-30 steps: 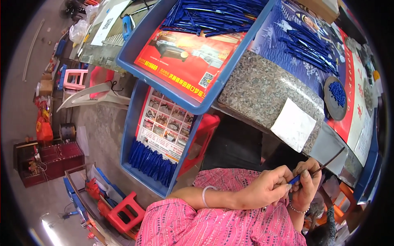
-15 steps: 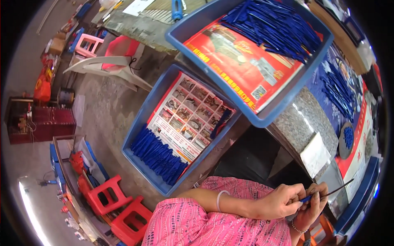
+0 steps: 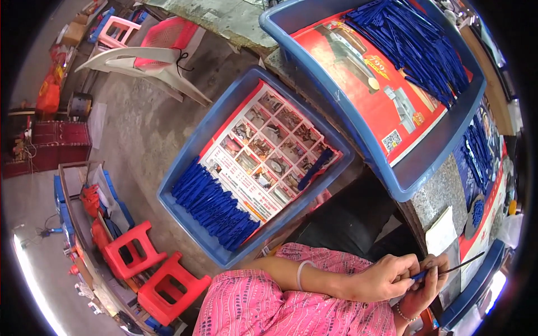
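My left hand (image 3: 385,278), with a white bangle at the wrist, is closed in a pinch on a slim blue piece (image 3: 418,275). Against it my right hand (image 3: 430,284), wearing a beaded bracelet, has its fingers closed on the same item. Out past the right fingers sticks a thin dark rod (image 3: 469,261); whether it is joined to the blue piece is hidden by the fingers. Both hands are over my lap at the lower right.
A lower blue tray (image 3: 185,147) holds a row of slim blue pieces (image 3: 213,206) on printed paper. Above right, another blue tray (image 3: 350,109) carries a heap of them (image 3: 412,47). Beside it are a granite tabletop (image 3: 443,187) and folded white cloth (image 3: 441,231). Red stools (image 3: 174,287) stand left.
The whole view has shifted, so the upper tray appears further right and lower. Both hands keep nearly the same pinch, and the dark rod's tip sits slightly lower in the picture.
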`<state>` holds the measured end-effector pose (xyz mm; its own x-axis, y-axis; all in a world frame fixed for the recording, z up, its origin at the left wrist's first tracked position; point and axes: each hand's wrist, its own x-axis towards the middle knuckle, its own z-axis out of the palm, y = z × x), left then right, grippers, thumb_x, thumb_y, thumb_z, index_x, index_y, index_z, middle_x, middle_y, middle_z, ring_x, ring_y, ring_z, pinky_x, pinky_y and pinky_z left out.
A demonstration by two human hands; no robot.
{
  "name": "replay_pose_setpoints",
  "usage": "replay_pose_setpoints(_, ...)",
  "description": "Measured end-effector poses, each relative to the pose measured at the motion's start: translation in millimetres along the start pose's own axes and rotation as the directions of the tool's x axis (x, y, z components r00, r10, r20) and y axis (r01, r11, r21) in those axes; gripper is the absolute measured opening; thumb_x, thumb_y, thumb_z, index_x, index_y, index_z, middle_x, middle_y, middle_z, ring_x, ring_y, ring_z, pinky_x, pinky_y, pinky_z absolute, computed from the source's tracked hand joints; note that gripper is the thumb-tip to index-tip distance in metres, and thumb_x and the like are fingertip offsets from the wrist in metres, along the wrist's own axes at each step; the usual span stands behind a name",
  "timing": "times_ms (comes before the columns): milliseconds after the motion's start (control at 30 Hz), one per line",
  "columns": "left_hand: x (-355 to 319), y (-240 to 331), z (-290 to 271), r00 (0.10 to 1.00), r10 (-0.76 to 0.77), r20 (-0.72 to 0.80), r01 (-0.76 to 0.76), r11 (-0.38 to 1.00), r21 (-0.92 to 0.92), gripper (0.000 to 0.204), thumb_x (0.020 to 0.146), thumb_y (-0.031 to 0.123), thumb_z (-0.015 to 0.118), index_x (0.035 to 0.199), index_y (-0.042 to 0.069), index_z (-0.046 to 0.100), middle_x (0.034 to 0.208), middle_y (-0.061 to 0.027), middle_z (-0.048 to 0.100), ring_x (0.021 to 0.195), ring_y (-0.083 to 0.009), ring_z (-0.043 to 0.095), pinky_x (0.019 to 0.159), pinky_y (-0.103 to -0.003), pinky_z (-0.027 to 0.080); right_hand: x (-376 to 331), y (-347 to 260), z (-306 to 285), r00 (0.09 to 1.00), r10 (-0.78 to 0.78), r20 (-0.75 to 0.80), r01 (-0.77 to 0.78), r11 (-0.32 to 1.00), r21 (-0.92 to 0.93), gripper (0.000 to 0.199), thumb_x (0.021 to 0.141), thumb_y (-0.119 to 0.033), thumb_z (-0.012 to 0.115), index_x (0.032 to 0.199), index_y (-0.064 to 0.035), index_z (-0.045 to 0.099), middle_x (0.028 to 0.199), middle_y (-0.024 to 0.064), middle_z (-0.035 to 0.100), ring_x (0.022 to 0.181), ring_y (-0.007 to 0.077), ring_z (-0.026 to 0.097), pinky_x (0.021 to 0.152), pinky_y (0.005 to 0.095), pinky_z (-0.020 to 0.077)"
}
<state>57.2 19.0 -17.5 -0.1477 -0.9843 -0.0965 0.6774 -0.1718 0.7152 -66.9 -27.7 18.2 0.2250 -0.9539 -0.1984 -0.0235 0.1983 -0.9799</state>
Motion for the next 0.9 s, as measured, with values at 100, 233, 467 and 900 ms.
replay_pose_setpoints(100,-2,0,-3,1.000,0.012,-0.025,-0.012,1.000,0.010,0.008,0.082,-0.001,0.050,0.088,-0.002,0.045,0.060,-0.0014,0.050,0.053,-0.0029,0.042,0.045,-0.023,0.033,4,5,2,0.998,0.007,-0.057,-0.008,1.000,-0.017,0.029,0.084,-0.025,0.057,0.079,-0.0013,0.042,0.062,0.0042,0.043,0.040,0.0019,0.028,0.036,0.0157,0.0172)
replay_pose_setpoints(233,-5,0,1,0.999,-0.032,-0.038,0.032,0.999,0.003,0.008,0.082,-0.001,0.050,0.088,-0.001,0.044,0.059,-0.0004,0.048,0.052,-0.0031,0.041,0.045,-0.023,0.032,5,12,-6,0.999,0.046,-0.014,-0.045,0.997,0.055,0.030,0.082,-0.024,0.061,0.078,-0.0014,0.042,0.062,0.0046,0.044,0.038,0.0021,0.027,0.035,0.0156,0.0181)
replay_pose_setpoints(467,-5,-10,15,0.994,-0.106,0.035,0.103,0.991,0.081,0.010,0.085,0.000,0.049,0.094,0.000,0.044,0.066,0.0019,0.049,0.056,-0.0019,0.042,0.047,-0.021,0.033,-6,5,-23,0.996,0.075,-0.042,-0.069,0.988,0.138,0.028,0.079,-0.022,0.063,0.076,-0.0016,0.044,0.060,0.0054,0.046,0.041,0.0054,0.032,0.037,0.0190,0.0221)
replay_pose_setpoints(900,11,-14,55,0.908,-0.418,-0.021,0.411,0.881,0.234,0.011,0.089,0.000,0.042,0.100,-0.001,0.041,0.071,-0.0073,0.056,0.049,-0.0059,0.047,0.046,-0.018,0.039,-6,6,-88,0.947,0.266,0.180,-0.310,0.905,0.292,0.017,0.083,-0.015,0.063,0.079,-0.0013,0.053,0.065,-0.0002,0.054,0.050,0.0036,0.050,0.046,0.0166,0.0384)
